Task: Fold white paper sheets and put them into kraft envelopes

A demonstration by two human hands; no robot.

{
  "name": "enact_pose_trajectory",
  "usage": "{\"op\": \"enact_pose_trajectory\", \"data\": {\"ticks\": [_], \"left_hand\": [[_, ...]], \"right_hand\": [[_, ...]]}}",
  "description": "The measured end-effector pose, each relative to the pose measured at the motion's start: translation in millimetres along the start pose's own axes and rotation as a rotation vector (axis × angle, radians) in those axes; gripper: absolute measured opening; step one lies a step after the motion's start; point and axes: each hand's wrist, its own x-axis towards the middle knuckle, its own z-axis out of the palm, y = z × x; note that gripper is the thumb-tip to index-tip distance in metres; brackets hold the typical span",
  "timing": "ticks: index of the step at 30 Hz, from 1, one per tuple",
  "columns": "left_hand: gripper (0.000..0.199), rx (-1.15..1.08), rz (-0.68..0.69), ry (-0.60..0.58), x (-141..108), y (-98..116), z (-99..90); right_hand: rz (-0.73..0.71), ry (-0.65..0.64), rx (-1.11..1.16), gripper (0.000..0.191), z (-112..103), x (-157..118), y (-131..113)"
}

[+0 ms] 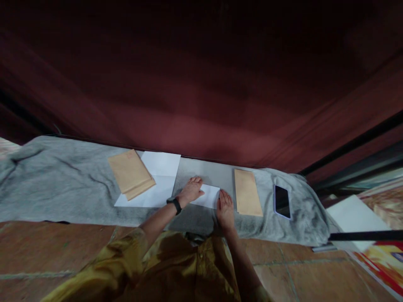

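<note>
A folded white sheet of paper point(208, 196) lies on the grey cloth in front of me. My left hand point(191, 190), with a dark watch on its wrist, rests flat over the paper's left part, fingers stretched out. At the paper's right edge my right hand point(225, 207) lies flat, its fingers extended and touching that edge. Left of my hands is a larger creased white sheet point(165, 178), with several brown envelopes point(129, 174) partly on top of it. Another small stack of brown envelopes point(248, 193) sits to the right of my right hand.
Grey cloth point(78, 180) covers the long narrow surface, wrinkled at both ends. A phone point(282, 201) lies on its right part. A dark red wall point(195, 117) rises along the far edge. White sheets point(355, 218) and a black bar point(362, 236) are at the right; floor tiles point(72, 247) show below.
</note>
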Motion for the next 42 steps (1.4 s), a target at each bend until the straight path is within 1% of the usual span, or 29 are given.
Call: {"op": "enact_pose_trajectory", "data": {"ticks": [2,5,10,12,14,16,17,19,20,22,23,24,26,27,28,29,31,32,34,36,38,40,42], "left_hand": [[0.028,-0.043,-0.018,-0.006,5.8,-0.7,-5.6],[0.019,-0.142,-0.064,-0.009,9.2,-3.6,-8.8],[0.004,-0.379,-0.217,0.013,1.6,-14.6,-14.3],[0.006,-0.502,-0.274,0.029,-4.9,-18.7,-18.0],[0.011,-0.631,-0.311,0.052,-12.3,-19.6,-21.6],[0.017,-0.732,-0.332,0.071,-19.0,-16.4,-25.3],[0.019,-0.784,-0.339,0.076,-21.7,-13.6,-27.7],[0.025,-0.992,-0.383,0.063,-25.6,-7.7,-33.6],[0.029,-1.142,-0.426,0.047,-27.1,-5.2,-36.8],[0.041,-1.423,-0.523,0.028,-31.2,-2.1,-41.6],[0.046,-1.507,-0.562,0.037,-34.3,-1.3,-42.0],[0.05,-1.53,-0.588,0.063,-38.4,-0.7,-40.3],[0.058,-1.505,-0.604,0.124,-48.2,1.1,-30.2],[0.065,-1.489,-0.614,0.138,-53.2,2.6,-22.3],[0.072,-1.486,-0.603,0.116,-57.4,4.5,-13.3],[0.078,-1.475,-0.58,0.101,-60.5,6.4,-4.2],[0.083,-1.389,-0.534,0.112,-62.1,8.4,11.3],[0.084,-1.315,-0.519,0.131,-60.8,7.6,16.6],[0.086,-1.167,-0.515,0.171,-55.8,1.4,21.6],[0.086,-1.011,-0.499,0.193,-50.6,-9.4,21.1],[0.083,-0.848,-0.453,0.214,-47.7,-20.6,19.0],[0.082,-0.696,-0.383,0.235,-47.4,-27.8,18.8],[0.082,-0.614,-0.312,0.264,-48.8,-29.4,21.0]], "right_hand": [[0.001,0.006,-0.001,0.049,0.8,0.2,0.1],[0.002,0.011,0.011,0.051,0.2,0.8,0.9],[0.015,0.008,0.082,0.062,-7.3,-3.2,-1.8],[-0.021,0.0,0.118,0.069,-10.7,-6.6,-10.2],[-0.085,-0.019,0.144,0.075,-13.2,-8.6,-24.5],[-0.131,-0.05,0.184,0.076,-15.3,-7.1,-42.8],[-0.128,-0.064,0.225,0.073,-16.3,-4.7,-52.2],[-0.045,-0.067,0.37,0.064,-18.5,2.8,-69.1],[0.039,-0.052,0.47,0.059,-19.5,7.5,-75.8],[0.286,0.014,0.71,0.047,-21.2,17.1,-85.0],[0.424,0.056,0.849,0.042,-21.5,21.4,-87.7],[0.553,0.096,0.998,0.04,-21.4,25.0,-89.5],[0.744,0.144,1.294,0.037,-19.6,29.3,-91.1],[0.801,0.148,1.416,0.035,-17.8,29.9,-91.3],[0.842,0.139,1.509,0.034,-15.4,29.3,-91.1],[0.873,0.125,1.566,0.033,-12.5,27.7,-90.4],[0.909,0.09,1.598,0.033,-6.0,22.4,-86.8],[0.918,0.084,1.576,0.032,-2.9,19.2,-83.4],[0.92,0.096,1.492,0.033,1.8,12.9,-72.7],[0.927,0.134,1.406,0.036,3.4,7.9,-58.4],[0.92,0.184,1.279,0.042,1.8,4.4,-43.9],[0.832,0.229,1.025,0.045,-1.6,1.8,-33.9],[0.631,0.217,0.723,0.043,-4.8,-0.7,-30.9]]}}
